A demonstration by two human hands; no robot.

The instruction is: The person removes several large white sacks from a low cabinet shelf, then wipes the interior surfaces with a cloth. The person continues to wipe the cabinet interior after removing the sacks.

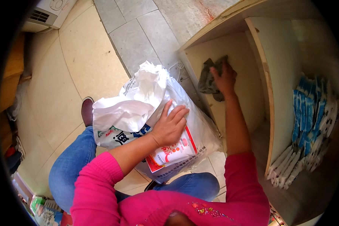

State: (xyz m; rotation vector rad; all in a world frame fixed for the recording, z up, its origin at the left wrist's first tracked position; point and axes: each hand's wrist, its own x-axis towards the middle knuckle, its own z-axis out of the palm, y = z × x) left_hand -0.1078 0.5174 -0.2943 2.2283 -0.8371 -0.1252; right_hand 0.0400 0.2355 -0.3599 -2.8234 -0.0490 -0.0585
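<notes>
My left hand lies spread on a red-and-white printed packet, which rests against a large white plastic sack standing on the floor before me. The sack's mouth is crumpled and open. On the right, my right hand presses a grey-green cloth against a panel inside a wooden cabinet compartment. The cloth is bunched under the fingers, and part of it hangs below them.
Beyond the cabinet's divider, blue and white plastic packets are stacked. A white appliance stands at the upper left. Brown boxes line the left edge, and printed packages lie at the lower left.
</notes>
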